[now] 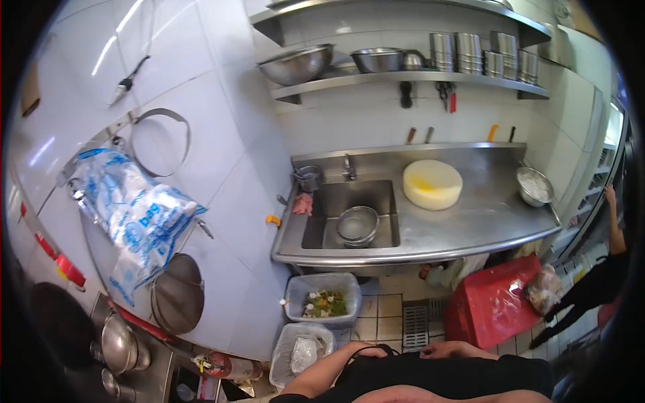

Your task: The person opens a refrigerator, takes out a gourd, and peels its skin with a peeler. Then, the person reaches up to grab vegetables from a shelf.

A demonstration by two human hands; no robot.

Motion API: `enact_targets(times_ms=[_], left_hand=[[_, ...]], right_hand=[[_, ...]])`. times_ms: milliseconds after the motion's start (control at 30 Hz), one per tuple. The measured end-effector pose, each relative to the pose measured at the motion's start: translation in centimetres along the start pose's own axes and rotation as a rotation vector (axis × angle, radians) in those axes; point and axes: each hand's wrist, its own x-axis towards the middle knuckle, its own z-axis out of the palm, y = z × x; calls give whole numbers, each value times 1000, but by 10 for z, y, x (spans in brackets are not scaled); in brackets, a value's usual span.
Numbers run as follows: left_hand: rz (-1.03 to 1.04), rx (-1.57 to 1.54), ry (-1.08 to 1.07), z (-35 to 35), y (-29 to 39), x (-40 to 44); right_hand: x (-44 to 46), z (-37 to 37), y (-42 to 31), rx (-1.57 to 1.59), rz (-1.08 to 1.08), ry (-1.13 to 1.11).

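My left hand (pixel 364 350) is at my waist, against my black clothing (pixel 430 377). A thin black cord loops beside its fingers, which are partly lost in the dark cloth. Also at waist height, my right hand (pixel 451 349) has its fingers curled in against the clothing. Whatever either hand grips is too small or hidden to name. In front of me is a steel counter (pixel 480 218) with a sink (pixel 316 225) holding metal bowls (pixel 358 225). A pale yellow round block (pixel 432 185) sits right of the sink, and a bowl of white stuff (pixel 535 186) stands farther right.
Below the sink are a bin of food scraps (pixel 329 305) and a lined bin (pixel 285 352). A red container (pixel 487 302) stands on the floor by a drain grate (pixel 415 328). Another person (pixel 598 275) is at far right. Shelves (pixel 410 78) hold bowls and canisters.
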Motion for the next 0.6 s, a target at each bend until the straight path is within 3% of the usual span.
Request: enact_targets(times_ms=[67,100,167,233,300,367,600], left_hand=[[-947,-798,264,13,-40,-23],[-963,-808,220,25,-64,-48],[-590,257,160,52,-89,-105],[-850,-420,551,96,-30,-113],[-960,-699,783,134,23,-111],[-974,-711,837,171,38,-125],[-1001,-715,1036,255,84,-104]], right_hand=[[-2,3,6,39,42,33],[-4,3,8,52,66,50],[-19,5,6,98,69,176],[-28,5,14,60,79,322],[-35,6,29,-32,139,446],[-32,7,50,-65,212,544],[-31,-5,105,48,303,574]])
